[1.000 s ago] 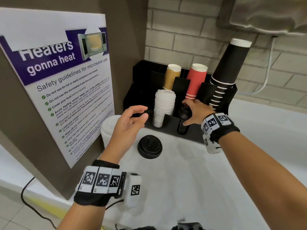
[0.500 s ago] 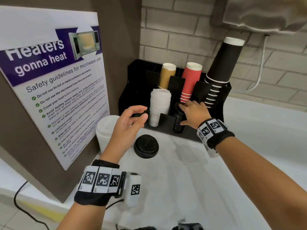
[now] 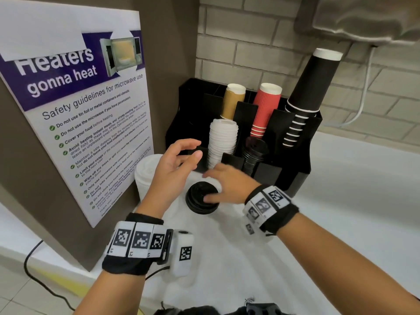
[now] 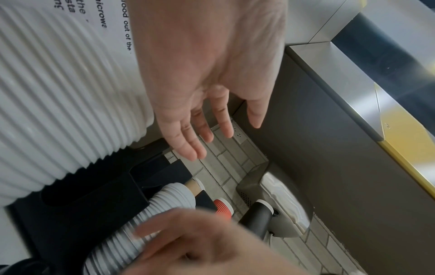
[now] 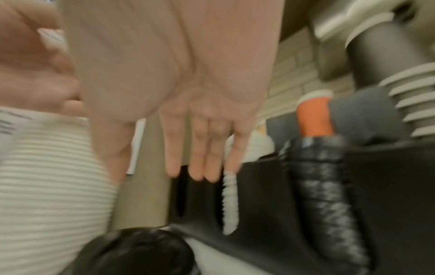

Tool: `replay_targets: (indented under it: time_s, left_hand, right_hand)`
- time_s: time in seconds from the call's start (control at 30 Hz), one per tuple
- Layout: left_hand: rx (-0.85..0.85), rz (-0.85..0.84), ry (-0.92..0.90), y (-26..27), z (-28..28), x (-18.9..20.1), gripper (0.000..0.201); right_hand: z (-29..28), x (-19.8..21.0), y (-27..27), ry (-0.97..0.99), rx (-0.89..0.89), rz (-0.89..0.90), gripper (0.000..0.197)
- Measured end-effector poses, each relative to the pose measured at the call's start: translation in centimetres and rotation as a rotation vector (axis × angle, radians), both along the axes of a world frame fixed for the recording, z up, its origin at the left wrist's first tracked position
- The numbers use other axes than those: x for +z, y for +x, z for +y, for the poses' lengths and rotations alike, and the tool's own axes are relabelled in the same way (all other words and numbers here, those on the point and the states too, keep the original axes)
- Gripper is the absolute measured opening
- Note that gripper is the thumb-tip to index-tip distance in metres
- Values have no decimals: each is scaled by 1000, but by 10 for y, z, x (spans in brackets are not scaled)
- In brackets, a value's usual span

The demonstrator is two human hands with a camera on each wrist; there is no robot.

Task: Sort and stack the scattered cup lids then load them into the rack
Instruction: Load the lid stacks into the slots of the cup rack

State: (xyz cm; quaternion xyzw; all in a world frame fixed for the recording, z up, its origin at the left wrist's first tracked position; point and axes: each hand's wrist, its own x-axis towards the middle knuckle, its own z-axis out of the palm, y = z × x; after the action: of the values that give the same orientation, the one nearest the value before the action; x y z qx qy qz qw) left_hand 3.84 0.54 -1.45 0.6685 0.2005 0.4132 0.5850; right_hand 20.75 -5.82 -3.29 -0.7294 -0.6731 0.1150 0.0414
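Read on the white-and-purple wall poster (image 3: 75, 105): "Heaters gonna heat", "Safety guidelines for microwave use". Left hand (image 3: 172, 164) hovering, slack, holding nothing. Right hand (image 3: 229, 185) outstretched over the loose black plastic cup lids (image 3: 201, 197) on the white counter (image 3: 261, 258), before the black rack (image 3: 297, 155); actual grasp impossible to tell.

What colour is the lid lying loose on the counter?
Black lid, clearest in the head view.
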Motion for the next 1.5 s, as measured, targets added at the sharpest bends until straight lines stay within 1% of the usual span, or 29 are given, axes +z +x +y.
replay_targets:
  time_s: [0.03,0.07,0.13,0.2,0.3,0.43,0.63,0.7,0.77,0.8,0.83,0.9,0.93,0.97,1.03,1.17,1.23,1.37,1.5]
  left_hand:
    - [0,8,1,0,0,0,31]
    - [4,17,1,0,0,-1,29]
    - [16,40,-2,-2,-1,-2,27]
    - [23,54,-9,-3,-1,-3,25]
    - [25,63,-11,-5,-1,-3,22]
    - [24,68,-11,-4,-2,-2,21]
    - [15,72,1,-3,-4,1,28]
    - [13,65,11,-2,-2,-2,25]
    - [5,63,27,-1,0,-5,25]
    - [-9,80,37,0,0,-6,30]
    - [-35,113,46,2,0,-7,39]
    - [-131,193,49,5,-2,-9,68]
    - [-190,212,39,6,-4,-11,82]
    - [-242,206,30,7,-6,-12,90]
    - [-299,155,27,10,-10,-14,94]
    - [-321,57,36,13,-10,-17,91]
    - [-329,45,31,15,-9,-18,88]
    - [-330,32,43,19,-10,-19,88]
    - [-317,16,28,21,-12,-18,89]
  right_hand:
    - [4,-7,-7,-129,0,18,76]
    - [8,-14,-11,-206,-9,6,85]
    - [15,-24,-18,-236,-35,-19,94]
    - [21,-28,-20,-232,-52,-31,93]
    - [27,-29,-21,-240,-61,-44,87]
    - [29,-33,-19,-261,-92,-6,86]
    - [25,-33,-9,-246,-87,33,88]
    - [21,-24,0,-193,-121,120,85]
    - [13,-9,12,-62,-150,303,77]
    - [7,-1,16,14,-160,418,72]
    - [1,7,19,85,-169,552,66]
    - [-11,22,18,179,-174,819,59]
    - [-17,27,15,205,-164,917,59]
    - [-23,31,12,223,-145,983,59]
    - [-33,33,7,252,-101,1037,62]
    - [-44,38,8,288,-62,1098,68]
    - [-48,40,11,302,-57,1105,68]
    - [-53,46,14,327,-76,1065,65]
    - [-56,47,11,354,-105,1079,65]
